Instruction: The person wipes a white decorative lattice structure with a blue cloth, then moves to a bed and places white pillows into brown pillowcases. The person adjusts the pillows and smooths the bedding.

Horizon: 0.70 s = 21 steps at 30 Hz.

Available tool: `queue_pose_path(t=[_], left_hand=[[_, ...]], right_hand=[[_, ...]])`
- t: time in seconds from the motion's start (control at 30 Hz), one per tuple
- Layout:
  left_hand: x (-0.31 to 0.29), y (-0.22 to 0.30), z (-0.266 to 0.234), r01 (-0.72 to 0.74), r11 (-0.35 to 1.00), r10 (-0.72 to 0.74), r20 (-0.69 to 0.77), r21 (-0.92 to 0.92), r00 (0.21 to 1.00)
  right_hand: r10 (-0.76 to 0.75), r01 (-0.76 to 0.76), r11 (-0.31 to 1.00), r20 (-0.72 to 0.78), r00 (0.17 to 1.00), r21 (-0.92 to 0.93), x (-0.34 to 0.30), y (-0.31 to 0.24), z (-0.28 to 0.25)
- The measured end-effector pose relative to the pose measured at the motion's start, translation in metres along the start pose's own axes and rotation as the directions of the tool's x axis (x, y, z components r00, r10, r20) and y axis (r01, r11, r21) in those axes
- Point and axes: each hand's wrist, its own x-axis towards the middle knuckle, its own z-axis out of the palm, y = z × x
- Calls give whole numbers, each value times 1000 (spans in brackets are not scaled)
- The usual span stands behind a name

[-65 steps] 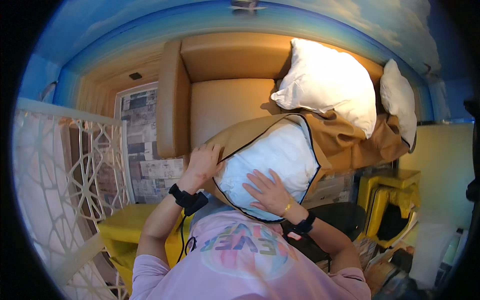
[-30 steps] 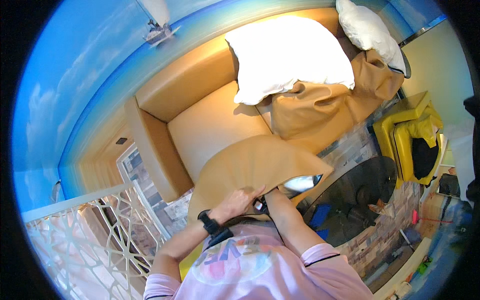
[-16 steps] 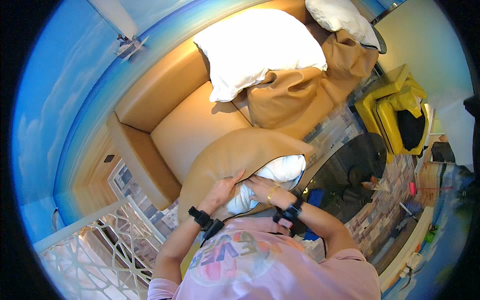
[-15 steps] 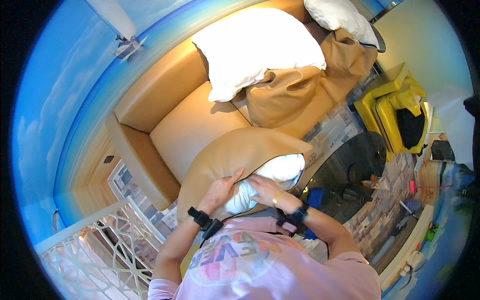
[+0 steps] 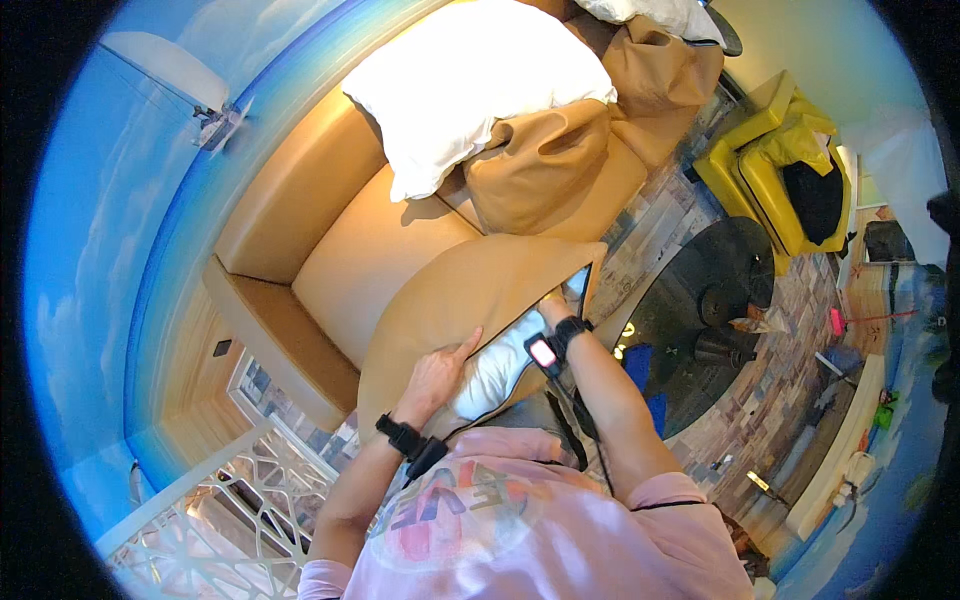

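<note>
A tan leather-look cushion cover (image 5: 440, 300) lies in front of me, rounded and filled out. Through its long zip-edged opening shows a white cushion insert (image 5: 492, 378). My left hand (image 5: 437, 378) rests on the cover beside the opening, index finger stretched along its edge; the hand is open. At the far right end of the opening, my right hand (image 5: 552, 306) reaches in between the cover and the insert. Its fingers are hidden inside, so their grip cannot be made out.
Behind the cushion stands a tan sofa (image 5: 340, 260), with a large white insert (image 5: 480, 90) and a crumpled tan cover (image 5: 540, 165) on it. To the right are a dark oval table (image 5: 690, 340) and a yellow armchair (image 5: 740, 160). A white lattice panel (image 5: 250, 490) stands at lower left.
My right hand has moved right and away from me, from the middle of the opening into its far end. The cover now hides more of the insert there. My left hand's index finger has straightened.
</note>
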Motion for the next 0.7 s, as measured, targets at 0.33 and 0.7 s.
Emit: queue_pose_path(t=[0.33, 0.7], left_hand=[[-3, -3, 2, 36, 999, -35, -48, 21, 998], [-18, 6, 3, 85, 996, -83, -48, 21, 995]], right_hand=[[-65, 69, 996, 84, 994, -50, -16, -6, -43], [-65, 62, 998, -169, 984, -21, -51, -7, -36]])
